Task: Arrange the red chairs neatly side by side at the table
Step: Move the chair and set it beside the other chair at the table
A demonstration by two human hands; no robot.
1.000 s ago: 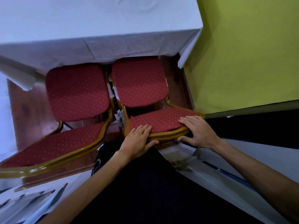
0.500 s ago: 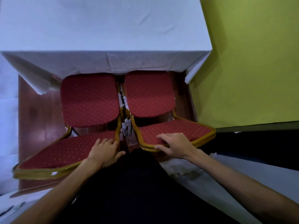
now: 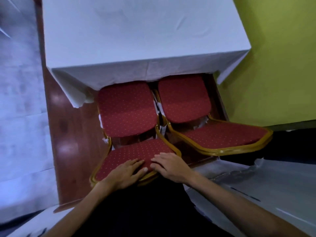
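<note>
Head view: your left hand (image 3: pixel 125 173) and right hand (image 3: pixel 168 166) lie flat, fingers spread, gripping nothing, on the backrest top of the left red chair (image 3: pixel 127 110). Right red chair (image 3: pixel 183 98) stands just beside it. Both seats reach under the white-clothed table (image 3: pixel 136 40).

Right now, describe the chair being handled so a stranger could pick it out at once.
Start at the table with the white cloth beside the green wall. Two red chairs with gold frames sit tucked at its near edge. The one meant is the left chair, farther from the wall: both hands, left and right, rest on its backrest, while the right chair is untouched.
</note>
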